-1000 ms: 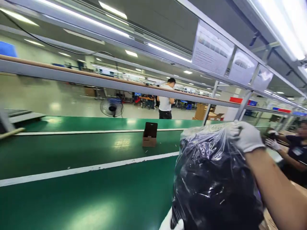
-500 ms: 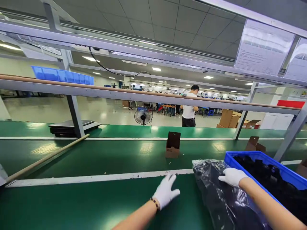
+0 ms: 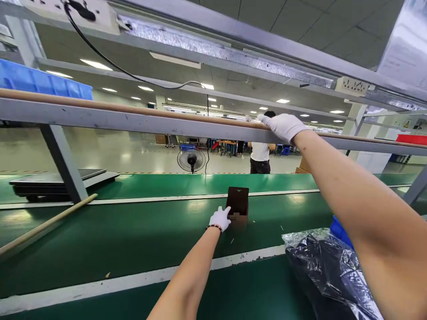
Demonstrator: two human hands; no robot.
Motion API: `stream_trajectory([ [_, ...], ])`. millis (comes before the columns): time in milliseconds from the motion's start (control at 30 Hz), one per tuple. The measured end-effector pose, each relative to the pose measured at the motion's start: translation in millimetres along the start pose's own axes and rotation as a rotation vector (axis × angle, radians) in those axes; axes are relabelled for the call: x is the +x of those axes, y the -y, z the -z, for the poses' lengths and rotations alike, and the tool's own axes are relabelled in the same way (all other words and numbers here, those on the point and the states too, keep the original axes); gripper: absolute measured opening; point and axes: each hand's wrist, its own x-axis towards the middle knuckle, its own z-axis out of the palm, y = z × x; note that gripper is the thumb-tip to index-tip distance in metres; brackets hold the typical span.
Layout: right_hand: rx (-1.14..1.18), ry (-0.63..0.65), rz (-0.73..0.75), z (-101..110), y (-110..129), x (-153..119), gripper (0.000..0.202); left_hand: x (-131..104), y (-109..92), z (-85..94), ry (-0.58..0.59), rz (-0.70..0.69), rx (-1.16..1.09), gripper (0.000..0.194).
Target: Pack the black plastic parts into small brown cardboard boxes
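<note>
The left hand [image 3: 220,218] reaches the small brown box [image 3: 238,209] on the green tabletop [image 3: 133,231], fingers seemingly closing on its side; the right hand [image 3: 283,126] grips the overhead rail [image 3: 133,122].

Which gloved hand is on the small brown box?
The left hand, stretched out over the green belt, touches the box; the right hand rests on the overhead rail.

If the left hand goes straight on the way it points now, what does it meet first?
Most likely the small open brown cardboard box on the green conveyor belt. The white-gloved left hand points at it, fingertips at its side; whether they already touch is unclear.
</note>
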Motion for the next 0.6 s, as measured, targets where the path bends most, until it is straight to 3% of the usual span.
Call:
stream_trajectory([
  [100,-0.143,0.032,-0.05,3,8,2,0.062,9,11,1.8,0.069,-0.03,0.012,0.039],
  [200,-0.162,0.075,-0.04,25,7,-7,0.053,-1,13,5.3,0.111,-0.077,0.036,0.032],
  [300,-0.123,0.088,-0.097,43,-3,-38,0.054,-39,14,6.6,0.123,-0.115,0.071,0.03],
  [367,0.004,0.025,-0.169,38,-5,-84,0.052,-80,17,5.3,0.125,-0.129,0.094,0.028],
  [400,0.302,-0.043,-0.268,28,-2,-114,0.055,-102,20,4.1,0.125,-0.134,0.103,0.026],
  [467,0.601,0.066,-0.416,-7,15,-187,0.049,-147,26,1.1,0.115,-0.13,0.116,0.026],
  [500,1.146,0.201,-0.718,-31,28,-226,0.042,-167,29,-0.7,0.109,-0.123,0.121,0.028],
  [533,1.315,0.276,-0.863,-57,42,-265,0.031,-186,31,-2.6,0.106,-0.112,0.125,0.029],
  [600,1.451,0.292,-1.091,-113,67,-332,0.007,-215,32,-7.0,0.11,-0.092,0.134,0.03],
])
